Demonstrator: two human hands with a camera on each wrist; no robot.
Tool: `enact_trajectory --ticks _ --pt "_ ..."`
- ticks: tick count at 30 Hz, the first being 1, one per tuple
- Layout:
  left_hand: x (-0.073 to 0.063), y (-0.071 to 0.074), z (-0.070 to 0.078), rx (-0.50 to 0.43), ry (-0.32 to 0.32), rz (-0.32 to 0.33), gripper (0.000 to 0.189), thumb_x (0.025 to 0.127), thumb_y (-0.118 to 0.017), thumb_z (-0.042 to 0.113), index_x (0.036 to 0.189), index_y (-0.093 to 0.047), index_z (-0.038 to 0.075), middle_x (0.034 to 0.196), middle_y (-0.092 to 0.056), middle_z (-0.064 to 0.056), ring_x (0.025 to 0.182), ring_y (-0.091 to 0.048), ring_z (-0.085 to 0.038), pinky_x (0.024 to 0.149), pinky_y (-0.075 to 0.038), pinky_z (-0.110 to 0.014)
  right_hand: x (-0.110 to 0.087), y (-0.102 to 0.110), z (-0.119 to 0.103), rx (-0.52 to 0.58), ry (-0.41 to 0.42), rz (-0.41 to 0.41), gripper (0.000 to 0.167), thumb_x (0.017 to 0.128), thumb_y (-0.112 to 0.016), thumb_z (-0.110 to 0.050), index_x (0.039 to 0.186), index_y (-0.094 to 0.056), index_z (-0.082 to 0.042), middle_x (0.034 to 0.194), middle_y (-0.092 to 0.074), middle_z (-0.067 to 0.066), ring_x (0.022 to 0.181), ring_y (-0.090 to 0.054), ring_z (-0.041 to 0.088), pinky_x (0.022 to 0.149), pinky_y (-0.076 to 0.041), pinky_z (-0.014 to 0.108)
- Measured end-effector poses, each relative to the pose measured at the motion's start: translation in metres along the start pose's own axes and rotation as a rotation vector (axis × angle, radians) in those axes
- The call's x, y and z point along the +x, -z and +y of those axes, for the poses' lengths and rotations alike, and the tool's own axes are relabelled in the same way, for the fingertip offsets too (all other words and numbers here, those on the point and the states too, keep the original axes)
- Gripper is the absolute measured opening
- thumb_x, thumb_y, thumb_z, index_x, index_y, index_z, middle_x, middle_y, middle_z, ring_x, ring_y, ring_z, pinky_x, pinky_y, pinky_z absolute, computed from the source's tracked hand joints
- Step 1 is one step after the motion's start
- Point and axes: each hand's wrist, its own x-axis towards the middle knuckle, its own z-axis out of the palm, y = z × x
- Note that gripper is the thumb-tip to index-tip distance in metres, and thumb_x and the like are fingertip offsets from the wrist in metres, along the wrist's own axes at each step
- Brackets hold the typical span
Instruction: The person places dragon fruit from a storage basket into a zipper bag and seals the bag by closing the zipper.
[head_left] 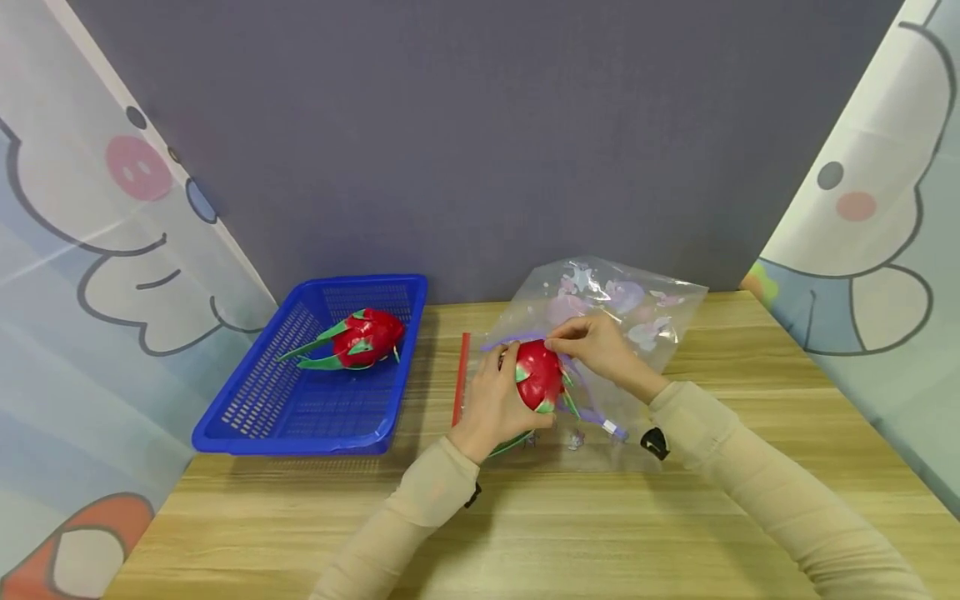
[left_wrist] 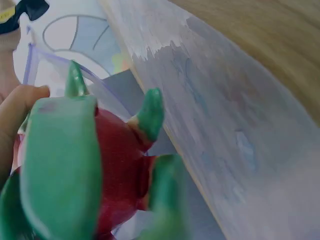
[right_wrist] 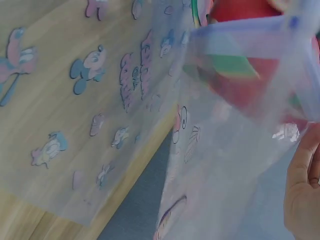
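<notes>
My left hand (head_left: 495, 408) grips a red dragon fruit (head_left: 538, 379) with green scales, thumb at its near side and fingers over its far left side. The fruit is at the mouth of a clear zip bag (head_left: 592, 292) with a purple zip edge and printed cartoon figures. In the right wrist view, part of the fruit (right_wrist: 245, 85) shows through the film. My right hand (head_left: 600, 346) pinches the bag's edge beside the fruit. Long green scales (left_wrist: 60, 165) fill the left wrist view's foreground. Some fingertips are hidden.
A blue plastic basket (head_left: 300, 446) on the left holds another dragon fruit (head_left: 367, 337). A red strip (head_left: 461, 379) lies left of the bag, and a white slider (head_left: 611, 427) sits on the purple zip. A grey panel (head_left: 480, 150) stands behind the wooden table (head_left: 570, 533).
</notes>
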Motion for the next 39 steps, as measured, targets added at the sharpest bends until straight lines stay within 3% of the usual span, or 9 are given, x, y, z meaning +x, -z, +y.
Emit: enact_trajectory --ticks 5,8,15,18,24,30,39 --pt "0.005 -0.004 -0.002 -0.130 0.132 0.018 0.101 0.055 -0.078 0.053 0.136 -0.037 0.009 0.129 -0.047 -0.013 0.112 -0.049 -0.033 0.086 -0.048 -0.048 -0.002 0.001 0.002 0.000 -0.009 0.002 0.018 0.080 -0.071 -0.019 0.090 -0.072 -0.004 0.077 -0.069 0.003 0.064 -0.054 0.009 0.055 -0.045 0.020" --pt "0.008 -0.005 -0.002 -0.149 0.157 0.027 0.101 0.056 -0.078 0.052 0.137 -0.036 0.008 0.130 -0.047 -0.014 0.113 -0.048 -0.034 0.087 -0.048 -0.048 -0.003 0.001 -0.001 0.021 -0.011 0.004 0.020 0.080 -0.071 -0.017 0.091 -0.071 -0.001 0.073 -0.067 0.000 0.061 -0.050 0.007 0.053 -0.042 0.019" --pt "0.009 -0.008 0.001 0.055 0.020 0.065 0.103 0.054 -0.076 0.058 0.133 -0.039 0.004 0.128 -0.048 -0.015 0.114 -0.050 -0.030 0.088 -0.049 -0.044 -0.001 0.000 0.006 0.048 -0.017 -0.001 0.023 0.080 -0.071 -0.019 0.093 -0.071 0.000 0.081 -0.070 0.005 0.065 -0.055 0.009 0.058 -0.049 0.025" --pt "0.010 -0.010 0.004 0.101 -0.016 0.060 0.106 0.052 -0.076 0.059 0.133 -0.038 0.002 0.127 -0.048 -0.016 0.116 -0.049 -0.030 0.086 -0.051 -0.042 -0.001 0.000 0.006 0.041 -0.021 0.002 0.022 0.079 -0.072 -0.019 0.093 -0.071 -0.001 0.084 -0.071 0.007 0.065 -0.057 0.008 0.061 -0.051 0.029" --pt "0.012 -0.014 0.007 0.137 -0.047 0.046 0.109 0.051 -0.077 0.061 0.134 -0.038 0.001 0.128 -0.046 -0.017 0.117 -0.047 -0.031 0.084 -0.052 -0.040 -0.002 0.000 0.005 0.070 -0.045 -0.015 0.022 0.080 -0.070 -0.017 0.094 -0.071 0.000 0.082 -0.071 0.004 0.065 -0.057 0.007 0.062 -0.052 0.028" --pt "0.013 -0.017 0.005 0.128 -0.072 0.073 0.105 0.053 -0.075 0.061 0.133 -0.040 0.003 0.127 -0.048 -0.016 0.116 -0.049 -0.030 0.082 -0.053 -0.038 -0.002 -0.001 0.008 0.101 -0.064 -0.043 0.024 0.080 -0.071 -0.018 0.096 -0.070 0.000 0.083 -0.071 0.003 0.068 -0.059 0.009 0.061 -0.051 0.023" --pt "0.017 -0.021 0.004 0.181 -0.139 0.116 0.087 0.058 -0.070 0.060 0.119 -0.044 0.004 0.108 -0.054 -0.010 0.102 -0.055 -0.029 0.073 -0.055 -0.031 -0.006 -0.003 0.008 0.112 -0.089 -0.096 0.027 0.080 -0.071 -0.023 0.097 -0.070 -0.003 0.083 -0.068 -0.003 0.069 -0.054 0.009 0.060 -0.047 0.022"
